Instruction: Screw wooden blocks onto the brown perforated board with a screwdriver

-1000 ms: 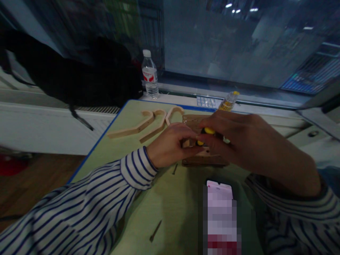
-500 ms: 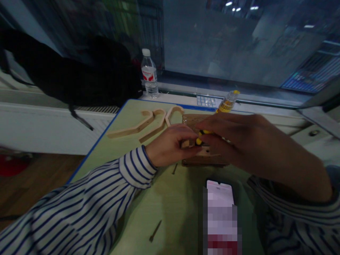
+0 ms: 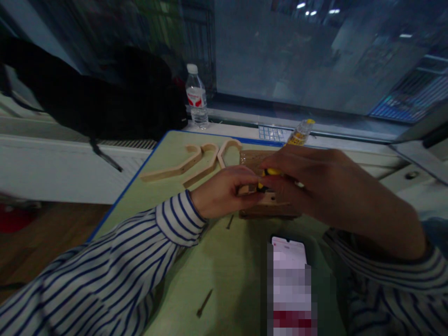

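Yellow with black patches, the tool [image 3: 274,171] clamped in my right hand [image 3: 318,182] is over a holed wooden piece [image 3: 267,199] towards the worktop's [image 3: 224,261] far edge. My fingers hide much of it. My left hand [image 3: 227,191] is curled by its lower end; what that grips I cannot tell. Curved wooden hooks [image 3: 201,176] lie leftward; a phone [image 3: 289,247] lies nearer me.

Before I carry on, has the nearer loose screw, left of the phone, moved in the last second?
No. Judged against the table's blue edge, the nearer screw keeps its place and slant; its gap to the phone looks unchanged too.
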`<state>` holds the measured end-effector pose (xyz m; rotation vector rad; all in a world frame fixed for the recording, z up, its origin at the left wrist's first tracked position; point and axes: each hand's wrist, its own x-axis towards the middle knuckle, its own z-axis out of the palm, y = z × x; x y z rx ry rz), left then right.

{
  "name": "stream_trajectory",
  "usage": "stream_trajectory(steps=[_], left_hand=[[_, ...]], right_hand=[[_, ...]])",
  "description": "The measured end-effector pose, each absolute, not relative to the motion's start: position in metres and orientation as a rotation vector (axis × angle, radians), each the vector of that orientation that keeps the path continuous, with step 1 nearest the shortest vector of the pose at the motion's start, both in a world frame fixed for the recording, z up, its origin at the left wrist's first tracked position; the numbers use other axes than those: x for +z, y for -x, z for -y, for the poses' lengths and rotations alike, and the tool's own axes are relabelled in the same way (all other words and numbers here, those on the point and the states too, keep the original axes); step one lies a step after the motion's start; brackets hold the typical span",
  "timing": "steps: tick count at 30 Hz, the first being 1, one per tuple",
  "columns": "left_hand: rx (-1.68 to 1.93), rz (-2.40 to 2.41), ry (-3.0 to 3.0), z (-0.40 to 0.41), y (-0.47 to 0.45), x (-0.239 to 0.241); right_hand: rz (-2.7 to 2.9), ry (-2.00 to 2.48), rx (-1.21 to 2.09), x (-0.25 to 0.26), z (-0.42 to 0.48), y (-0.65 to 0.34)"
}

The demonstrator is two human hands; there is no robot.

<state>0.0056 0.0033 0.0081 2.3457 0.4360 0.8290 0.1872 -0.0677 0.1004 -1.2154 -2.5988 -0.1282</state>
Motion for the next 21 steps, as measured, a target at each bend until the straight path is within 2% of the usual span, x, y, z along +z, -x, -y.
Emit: stream_trajectory(steps=[11, 21], left_hand=[[1.034, -0.568, -2.392, 0.0046, -0.0076, 0.0137], [1.021, -0.476, -2.321, -0.0019, -0.0071, 0.0093]], right_hand=[[2.596, 1.223, -0.132, 0.0988, 0.0665, -0.1864], [2.628, 1.078, -0.049, 0.1010, 0.0707, -0.1912]])
